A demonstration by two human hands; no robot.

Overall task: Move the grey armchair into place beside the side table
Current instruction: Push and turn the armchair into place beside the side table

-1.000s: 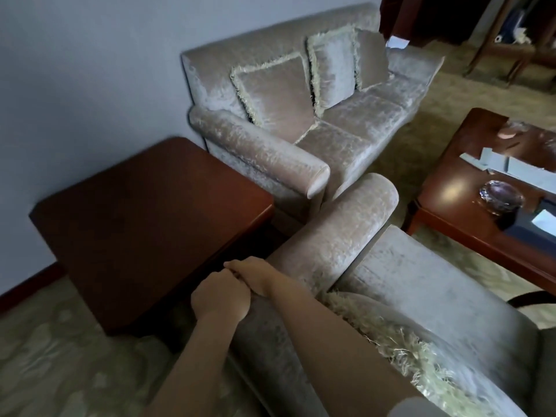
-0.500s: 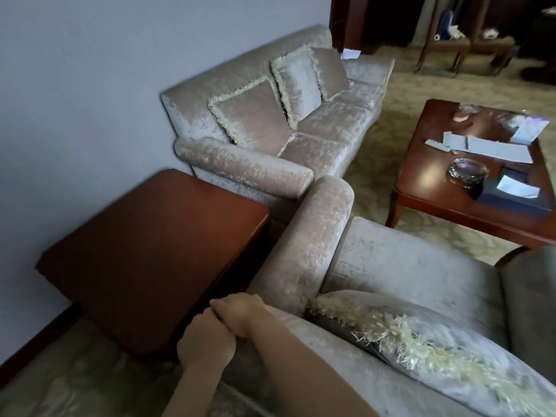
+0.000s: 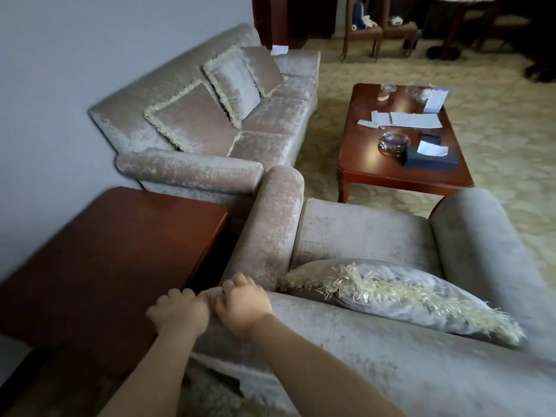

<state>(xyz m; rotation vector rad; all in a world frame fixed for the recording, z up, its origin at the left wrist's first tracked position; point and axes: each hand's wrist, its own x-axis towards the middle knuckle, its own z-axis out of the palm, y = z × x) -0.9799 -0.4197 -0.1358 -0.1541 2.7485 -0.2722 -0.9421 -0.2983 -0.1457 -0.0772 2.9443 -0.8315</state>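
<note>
- Head view: the grey armchair (image 3: 361, 233) is cut off at its base and right edge.
- Left hand (image 3: 179, 310) and right hand (image 3: 243, 305), fingers curled, both grip its back corner.
- The grey armchair stands just beside the bench (image 3: 105, 260).

grey armchair (image 3: 361, 233) (right side) and side table (image 3: 105, 251) corner past the edge

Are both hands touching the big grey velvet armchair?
Touching. The head view shows the left hand and the right hand curled over the back corner of the grey velvet armchair.
</note>
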